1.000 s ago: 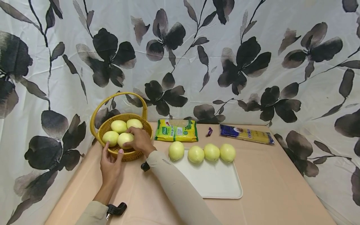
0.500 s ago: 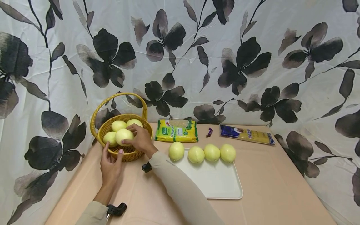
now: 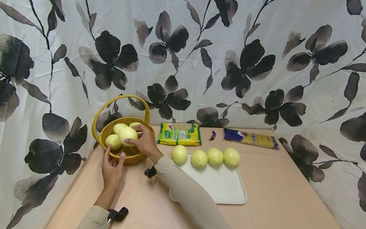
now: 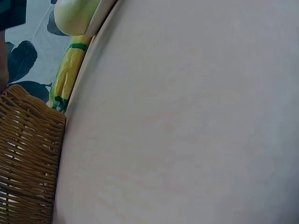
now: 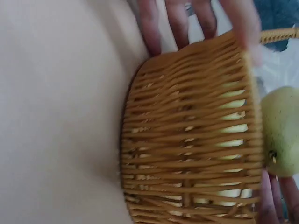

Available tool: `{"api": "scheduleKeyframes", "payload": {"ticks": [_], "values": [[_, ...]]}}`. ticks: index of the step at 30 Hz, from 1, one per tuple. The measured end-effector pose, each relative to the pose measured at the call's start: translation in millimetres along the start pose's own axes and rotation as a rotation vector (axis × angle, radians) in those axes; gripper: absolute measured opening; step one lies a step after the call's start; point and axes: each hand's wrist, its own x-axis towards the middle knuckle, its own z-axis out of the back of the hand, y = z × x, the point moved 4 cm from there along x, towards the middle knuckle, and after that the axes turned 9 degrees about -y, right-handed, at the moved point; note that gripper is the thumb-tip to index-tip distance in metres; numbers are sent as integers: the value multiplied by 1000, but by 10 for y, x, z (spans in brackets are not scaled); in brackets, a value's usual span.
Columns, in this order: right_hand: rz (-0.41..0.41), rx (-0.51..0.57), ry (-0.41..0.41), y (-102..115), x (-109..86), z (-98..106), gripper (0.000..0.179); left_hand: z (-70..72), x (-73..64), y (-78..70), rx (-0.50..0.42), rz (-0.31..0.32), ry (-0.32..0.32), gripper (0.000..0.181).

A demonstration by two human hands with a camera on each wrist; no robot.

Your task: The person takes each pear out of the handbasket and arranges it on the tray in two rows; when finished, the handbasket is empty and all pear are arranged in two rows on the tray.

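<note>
R hand [image 3: 145, 140] grasping a fruit [image 3: 125, 135] btwn thumb & fingers, over basket [image 3: 132, 160], far L; 3 more fruits [image 3: 113, 142] inside. L hand [image 3: 112, 170], fingers fairly straight, unclenched, touches basket's near side. 4 other fruits [image 3: 215, 156] on R, along tray's [image 3: 227, 189] far edge.

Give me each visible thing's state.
Basket: upright
Basket fruits: three visible inside
Held fruit: above the rim
Right hand: gripping that fruit
Left hand: touching the basket
Tray: lying flat
Tray fruits: four, along far edge
Green-yellow packet: lying flat
Blue-yellow packet: lying flat
Purple item: lying between packets
</note>
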Motion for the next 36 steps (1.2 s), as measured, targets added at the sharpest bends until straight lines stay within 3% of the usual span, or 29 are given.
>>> {"api": "scheduleKeyframes", "payload": {"ticks": [17, 36], "values": [[-8, 72, -84, 305, -378, 536, 57, 9, 13, -10, -13, 15, 8, 78], [-79, 37, -108, 227, -902, 1249, 60, 8, 38, 22, -15, 24, 0, 79]]}}
